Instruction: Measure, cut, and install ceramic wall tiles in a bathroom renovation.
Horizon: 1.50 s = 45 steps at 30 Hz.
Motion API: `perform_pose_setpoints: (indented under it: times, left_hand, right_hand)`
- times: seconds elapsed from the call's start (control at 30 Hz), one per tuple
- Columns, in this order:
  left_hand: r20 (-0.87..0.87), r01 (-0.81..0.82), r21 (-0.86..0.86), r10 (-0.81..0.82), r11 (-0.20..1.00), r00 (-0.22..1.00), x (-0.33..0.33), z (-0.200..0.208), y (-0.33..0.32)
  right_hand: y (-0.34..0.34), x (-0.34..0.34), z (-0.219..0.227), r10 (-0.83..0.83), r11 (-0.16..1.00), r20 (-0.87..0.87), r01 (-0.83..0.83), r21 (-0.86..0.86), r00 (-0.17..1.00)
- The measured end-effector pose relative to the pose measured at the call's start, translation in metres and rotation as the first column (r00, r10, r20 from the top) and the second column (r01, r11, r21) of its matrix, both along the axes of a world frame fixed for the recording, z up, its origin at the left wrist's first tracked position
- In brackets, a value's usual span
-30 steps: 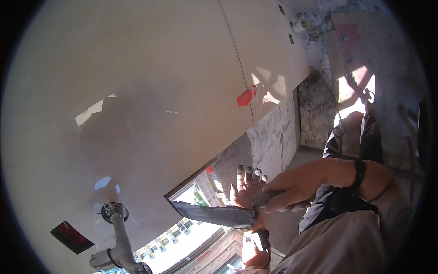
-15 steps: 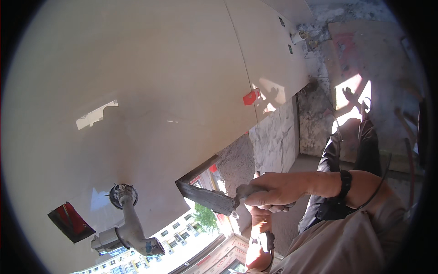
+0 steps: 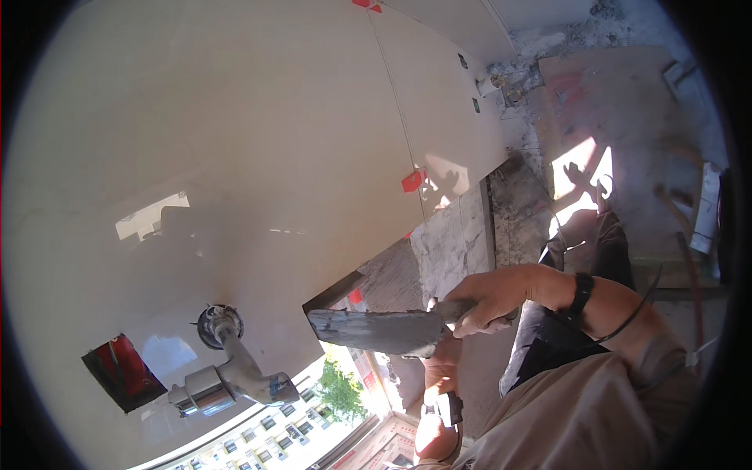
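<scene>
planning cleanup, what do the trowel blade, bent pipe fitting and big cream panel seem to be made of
Trowel blade: probably steel, dull, smeared with grey residue. Pipe fitting: likely metal, silvery with bright highlights. Cream panel: perhaps glazed tile, glossy, with mirrored light patches.

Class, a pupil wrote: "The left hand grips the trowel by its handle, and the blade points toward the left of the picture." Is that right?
Not quite: the hand is wrong. The head view shows the right hand gripping the trowel by its handle, and the blade points toward the left of the picture.
</scene>
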<state>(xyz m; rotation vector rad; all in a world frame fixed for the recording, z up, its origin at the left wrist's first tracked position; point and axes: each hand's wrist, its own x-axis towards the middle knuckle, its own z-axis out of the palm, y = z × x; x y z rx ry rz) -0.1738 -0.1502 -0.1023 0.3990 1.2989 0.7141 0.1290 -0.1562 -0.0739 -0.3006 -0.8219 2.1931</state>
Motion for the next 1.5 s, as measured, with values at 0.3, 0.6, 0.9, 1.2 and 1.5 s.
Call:
perform_pose_setpoints:
  times: [0.3,0.6,0.9,1.2,1.5]
  left_hand:
    - [0.369,0.278,-0.089,-0.227,0.957,0.901,0.113,0.023,0.026]
    - [0.476,0.661,-0.054,-0.562,0.749,0.676,0.39,0.045,-0.029]
    - [0.529,0.815,-0.068,-0.672,0.575,0.518,0.559,0.079,-0.094]
    - [0.605,0.978,0.048,-0.785,0.202,0.132,0.745,0.086,-0.088]
    - [0.064,0.953,-0.3,-0.996,0.044,0.066,0.843,0.006,-0.077]
  right_hand:
    - [-0.161,0.094,-0.023,-0.205,0.892,0.33,0.315,-0.324,0.921]
    - [-0.332,0.157,0.013,-0.696,0.069,0.573,0.834,-0.547,0.433]
    - [-0.333,0.232,0.003,-0.407,0.23,0.905,0.945,0.23,-0.121]
    - [-0.358,0.369,-0.049,-0.161,-0.419,0.984,0.908,-0.002,-0.073]
    - [-0.439,0.294,-0.177,0.339,-0.744,0.871,0.668,0.017,0.356]
